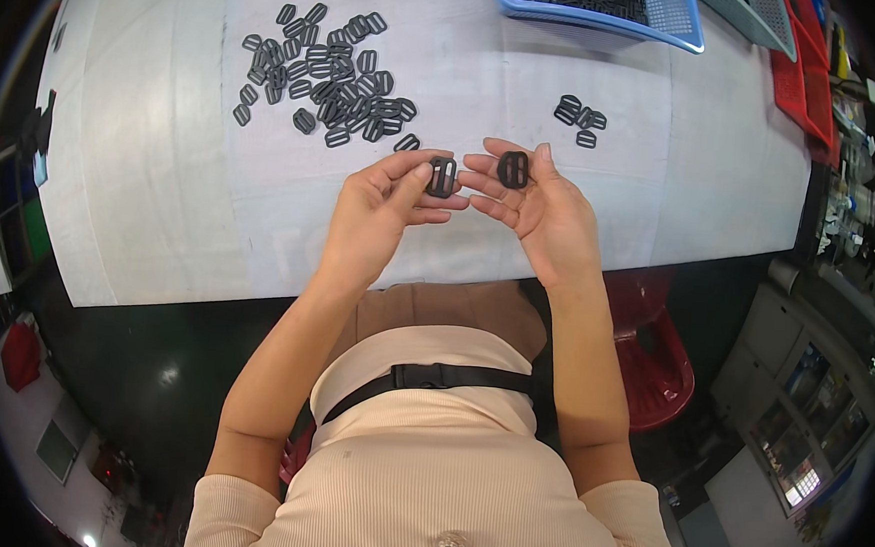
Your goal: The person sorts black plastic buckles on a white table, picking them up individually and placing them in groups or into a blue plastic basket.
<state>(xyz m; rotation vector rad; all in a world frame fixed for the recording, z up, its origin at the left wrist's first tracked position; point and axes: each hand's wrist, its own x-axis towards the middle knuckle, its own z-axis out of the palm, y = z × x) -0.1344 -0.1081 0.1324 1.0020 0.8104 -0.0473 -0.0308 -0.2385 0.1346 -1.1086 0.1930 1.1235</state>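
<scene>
My left hand [375,202] pinches a flat black strap slider buckle [441,177] between thumb and fingers, its two slots facing up. Close beside it, my right hand [553,218] is turned palm up, with a second black slider buckle [513,170] lying across its fingers near the thumb. The fingertips of both hands nearly meet above the table. Beyond the left hand lies a loose pile of similar black buckles [344,82], some overlapping. A small group of several more buckles [589,119] lies farther off to the right.
A light blue basket [613,29] filled with black pieces stands at the far right of the white-covered table [192,188]. Grey [759,20] and red baskets [807,91] sit by the right edge. A red plastic chair [657,372] stands below the table's near edge.
</scene>
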